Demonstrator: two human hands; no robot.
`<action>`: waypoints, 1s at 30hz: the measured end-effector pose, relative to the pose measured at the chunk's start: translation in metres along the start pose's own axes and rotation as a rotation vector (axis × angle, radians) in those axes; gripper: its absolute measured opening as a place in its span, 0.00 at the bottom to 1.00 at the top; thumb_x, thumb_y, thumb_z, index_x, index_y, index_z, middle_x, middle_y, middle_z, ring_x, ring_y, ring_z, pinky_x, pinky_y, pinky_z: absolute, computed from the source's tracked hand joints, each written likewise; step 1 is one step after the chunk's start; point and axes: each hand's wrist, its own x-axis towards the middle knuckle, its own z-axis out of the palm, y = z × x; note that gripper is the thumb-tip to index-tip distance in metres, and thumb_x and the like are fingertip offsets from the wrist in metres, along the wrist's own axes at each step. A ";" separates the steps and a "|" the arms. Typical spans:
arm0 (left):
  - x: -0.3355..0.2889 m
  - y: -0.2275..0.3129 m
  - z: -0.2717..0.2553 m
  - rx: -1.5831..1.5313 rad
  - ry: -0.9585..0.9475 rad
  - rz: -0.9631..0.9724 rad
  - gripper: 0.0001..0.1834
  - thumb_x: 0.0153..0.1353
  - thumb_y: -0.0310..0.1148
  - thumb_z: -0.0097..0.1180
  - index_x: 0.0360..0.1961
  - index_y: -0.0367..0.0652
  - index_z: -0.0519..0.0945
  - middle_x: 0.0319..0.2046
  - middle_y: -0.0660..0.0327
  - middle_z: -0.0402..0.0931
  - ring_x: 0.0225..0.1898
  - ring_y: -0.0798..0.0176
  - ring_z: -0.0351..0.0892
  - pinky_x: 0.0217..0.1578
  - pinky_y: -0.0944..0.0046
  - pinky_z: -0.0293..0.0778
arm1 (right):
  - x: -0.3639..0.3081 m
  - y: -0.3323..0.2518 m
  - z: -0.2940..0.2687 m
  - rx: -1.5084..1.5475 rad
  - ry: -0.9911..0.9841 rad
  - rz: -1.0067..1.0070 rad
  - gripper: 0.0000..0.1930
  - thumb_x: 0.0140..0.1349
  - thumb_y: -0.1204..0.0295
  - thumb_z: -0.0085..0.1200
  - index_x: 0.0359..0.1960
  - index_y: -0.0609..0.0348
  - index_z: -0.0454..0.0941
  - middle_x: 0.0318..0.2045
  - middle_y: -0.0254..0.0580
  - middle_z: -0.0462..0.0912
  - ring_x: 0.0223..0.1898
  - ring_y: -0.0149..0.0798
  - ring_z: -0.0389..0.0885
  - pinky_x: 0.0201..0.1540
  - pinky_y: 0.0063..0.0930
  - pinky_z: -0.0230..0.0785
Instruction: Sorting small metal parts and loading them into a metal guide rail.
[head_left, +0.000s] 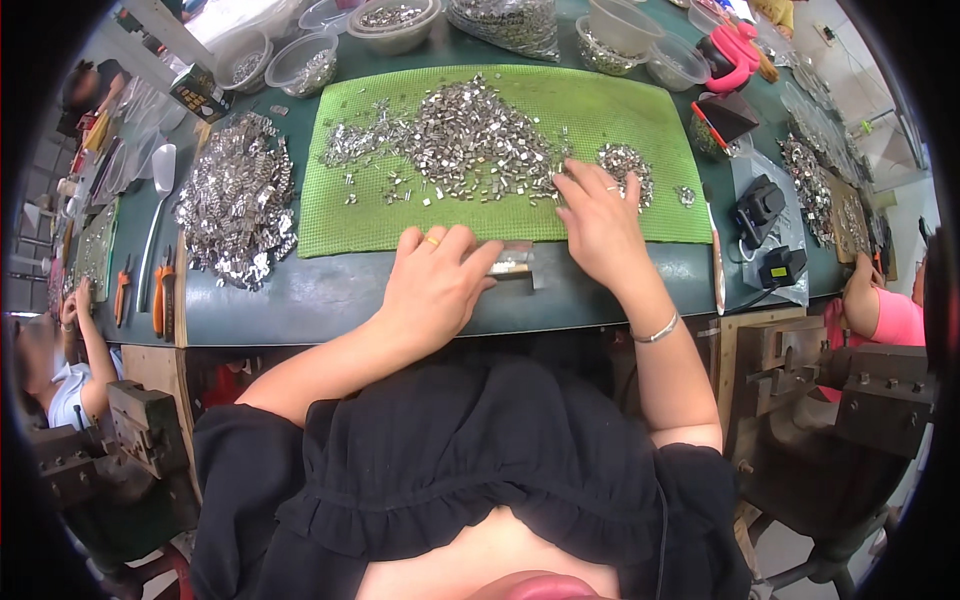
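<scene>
On a green textured mat [370, 225] lies a large heap of small silvery metal pieces [465, 130], with a smaller pile [628, 172] to its right. My left hand [435, 280] has its fingers bent at the table's near edge, thumb and index closed on the left end of a small metal holder [516, 278]. A few pale bits show in the holder's slot. My right hand [603, 228] reaches over the mat, fingers spread, its fingertips among the loose pieces between the two piles. I see nothing gripped in it.
A big pile of metal strips [240, 200] sits left of the mat, near orange-handled pliers [163, 295]. Plastic tubs [302, 68] line the back. At right are a tweezer-like tool [715, 255] and a black device [760, 205]. Other people work at both sides.
</scene>
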 end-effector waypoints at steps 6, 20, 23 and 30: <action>0.040 -0.004 -0.016 -0.129 -0.088 0.030 0.18 0.56 0.40 0.65 0.47 0.47 0.82 0.43 0.61 0.75 0.47 0.56 0.74 0.47 0.54 0.61 | -0.027 -0.014 0.007 0.020 0.055 -0.017 0.15 0.60 0.76 0.51 0.50 0.61 0.76 0.57 0.45 0.76 0.61 0.46 0.72 0.66 0.70 0.48; 0.081 -0.023 0.007 0.016 -0.310 0.246 0.25 0.65 0.40 0.56 0.61 0.43 0.74 0.67 0.60 0.65 0.73 0.47 0.54 0.64 0.21 0.47 | -0.042 -0.015 0.007 0.157 0.211 -0.036 0.13 0.54 0.79 0.54 0.43 0.63 0.79 0.49 0.46 0.80 0.55 0.47 0.79 0.66 0.58 0.56; 0.074 -0.029 0.003 -0.028 -0.294 0.296 0.20 0.65 0.40 0.56 0.54 0.43 0.79 0.63 0.60 0.70 0.71 0.47 0.57 0.63 0.21 0.50 | -0.036 -0.010 0.004 0.208 0.329 -0.059 0.12 0.53 0.80 0.55 0.40 0.61 0.80 0.43 0.43 0.80 0.51 0.47 0.79 0.64 0.56 0.58; 0.080 -0.034 0.001 -0.147 -0.239 0.298 0.09 0.61 0.34 0.60 0.42 0.46 0.85 0.48 0.67 0.80 0.64 0.53 0.69 0.65 0.27 0.48 | -0.026 -0.004 -0.003 0.165 0.297 -0.009 0.06 0.51 0.76 0.61 0.31 0.55 0.83 0.32 0.35 0.74 0.39 0.42 0.73 0.49 0.40 0.57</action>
